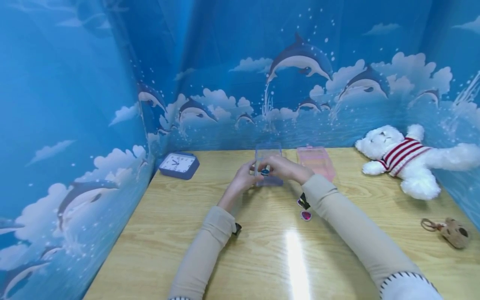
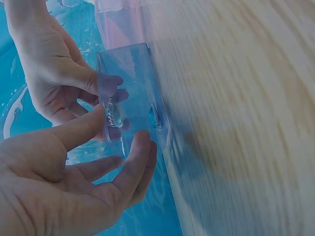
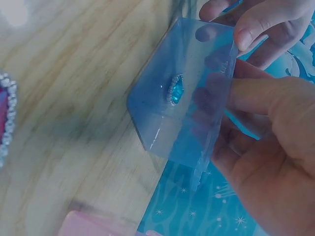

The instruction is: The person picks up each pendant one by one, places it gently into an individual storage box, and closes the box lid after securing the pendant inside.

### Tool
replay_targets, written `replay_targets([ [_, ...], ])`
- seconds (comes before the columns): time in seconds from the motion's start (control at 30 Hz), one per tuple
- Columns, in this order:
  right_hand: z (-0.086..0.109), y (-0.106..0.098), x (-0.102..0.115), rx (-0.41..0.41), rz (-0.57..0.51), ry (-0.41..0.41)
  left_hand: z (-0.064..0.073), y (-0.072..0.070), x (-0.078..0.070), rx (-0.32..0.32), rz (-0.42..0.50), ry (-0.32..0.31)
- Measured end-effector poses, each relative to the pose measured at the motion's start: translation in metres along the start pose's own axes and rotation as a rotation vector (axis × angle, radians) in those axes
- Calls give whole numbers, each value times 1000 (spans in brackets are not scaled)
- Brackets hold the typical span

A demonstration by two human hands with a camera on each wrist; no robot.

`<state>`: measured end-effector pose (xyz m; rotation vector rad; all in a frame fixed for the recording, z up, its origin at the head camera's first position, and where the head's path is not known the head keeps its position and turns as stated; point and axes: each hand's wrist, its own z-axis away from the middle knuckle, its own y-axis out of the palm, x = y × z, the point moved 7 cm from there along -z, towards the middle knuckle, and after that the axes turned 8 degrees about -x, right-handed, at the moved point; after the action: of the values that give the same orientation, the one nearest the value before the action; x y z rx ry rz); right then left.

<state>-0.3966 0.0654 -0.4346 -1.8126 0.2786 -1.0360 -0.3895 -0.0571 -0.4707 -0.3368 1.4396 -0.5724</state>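
A see-through blue plastic box (image 1: 271, 182) stands at the back of the table between the two hands. My left hand (image 2: 93, 172) holds its left end, thumb against the upper edge and fingers curled near the side. From the other end my right hand (image 3: 268, 128) grips the box's clear panel (image 3: 162, 123), its thumb at the edge and several fingertips showing through the plastic. A blue gem ornament (image 3: 176, 90) with a beaded silver border shows in the box in the right wrist view. In the left wrist view, a second sparkling spot appears near the left thumb.
To the right of the blue box lies a pink see-through box (image 1: 316, 160). A pink gem ornament (image 1: 306, 215) is by the right sleeve. A clock (image 1: 179, 164) sits back left; a white teddy bear (image 1: 403, 156) and a bear keychain (image 1: 451, 233) lie on the right.
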Motion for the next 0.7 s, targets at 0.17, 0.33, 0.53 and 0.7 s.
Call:
replay_targets([
  [0.17,-4,2,1,44,-10,-21,1,-1,-1,5,12,2],
  [0.33,-8,2,3,77,-13,-48,2,-2,-1,1,7,-7],
  [0.53,-8,4,0,119,-36,-21,1,0,-2,-2,-3,-5],
  [0.7,-7,4,-1,124,-38,-29,1,0,0,-9,0,-11],
])
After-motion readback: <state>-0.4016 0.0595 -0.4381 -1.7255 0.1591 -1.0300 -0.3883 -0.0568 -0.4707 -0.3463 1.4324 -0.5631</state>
